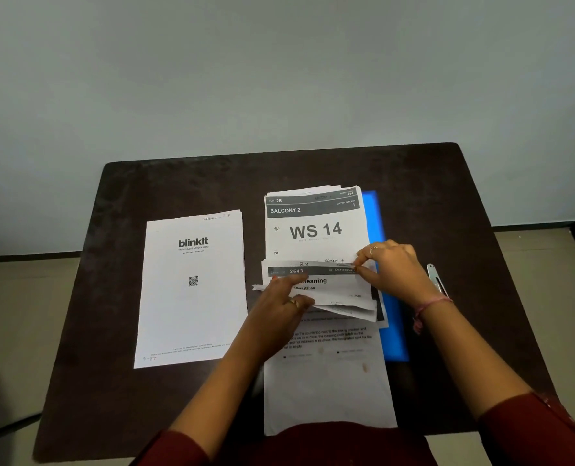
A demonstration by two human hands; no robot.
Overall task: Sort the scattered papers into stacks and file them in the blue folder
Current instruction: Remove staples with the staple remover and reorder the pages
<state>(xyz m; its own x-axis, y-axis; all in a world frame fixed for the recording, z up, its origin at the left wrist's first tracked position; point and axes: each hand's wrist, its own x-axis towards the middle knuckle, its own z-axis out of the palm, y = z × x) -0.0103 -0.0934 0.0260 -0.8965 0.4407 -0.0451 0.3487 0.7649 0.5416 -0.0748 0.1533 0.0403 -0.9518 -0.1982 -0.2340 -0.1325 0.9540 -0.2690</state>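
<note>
A: Head view, both hands at work. What lies where on the bench (447,183)?

B: One stack (192,290), topped by a "blinkit" sheet, sits at nine o'clock. A second stack, topped by the "WS 14" sheet (313,230), sits at centre, overlapping the folder (376,210), which shows as a blue strip at three o'clock. A pen-like object (435,277) lies beyond it.

A: And the hands?

B: Left hand (279,297) rests across a bundle of crumpled sheets (326,287), fingers curled over its left edge. Right hand (393,264) pinches the bundle's upper right corner between thumb and forefinger.

A: How will the paper handle?

B: Judged light, limp and easily torn; loose sheets slide over one another. Hold best taken at opposite edges, pressing the bundle flat before squaring it, rather than pulling by one corner.
</note>
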